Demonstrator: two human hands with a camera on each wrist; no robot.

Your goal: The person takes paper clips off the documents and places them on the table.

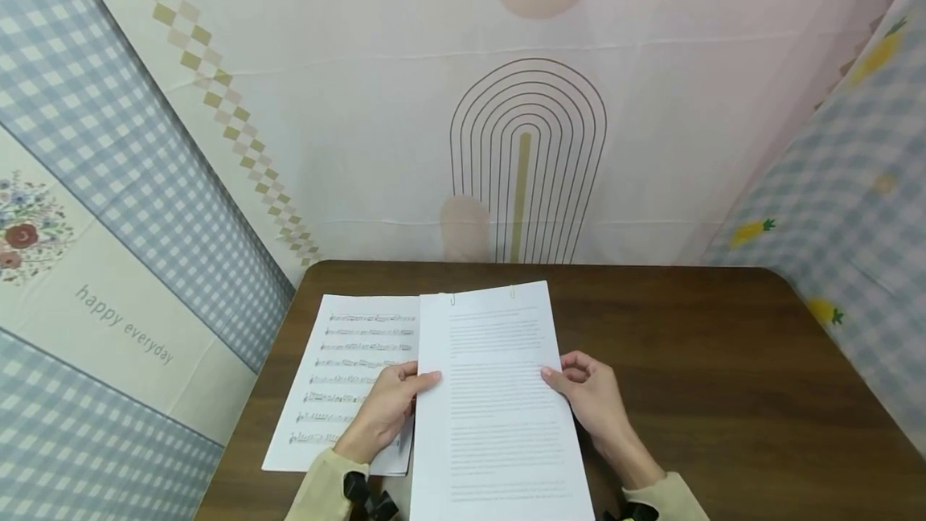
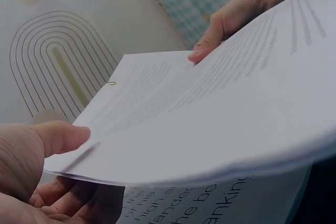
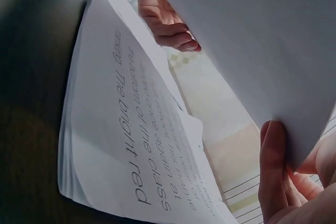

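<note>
A clipped stack of printed sheets (image 1: 499,408) is lifted between both hands. My left hand (image 1: 387,408) pinches its left edge, thumb on top and fingers beneath. At the right edge my right hand (image 1: 596,404) pinches it the same way. Two paper clips sit on the top edge, a silvery one (image 1: 452,299) and a yellowish one (image 1: 513,292). In the right wrist view, another pile of paper with large print (image 3: 115,103) lies on the table below the lifted sheets. Sheet music (image 1: 354,376) lies to the left, partly behind my left hand.
The brown wooden table (image 1: 723,392) extends to the right of the papers. A pale patterned cloth (image 1: 376,143) hangs behind its back edge. Blue checked cloths hang on the left (image 1: 130,103) and the right (image 1: 832,207).
</note>
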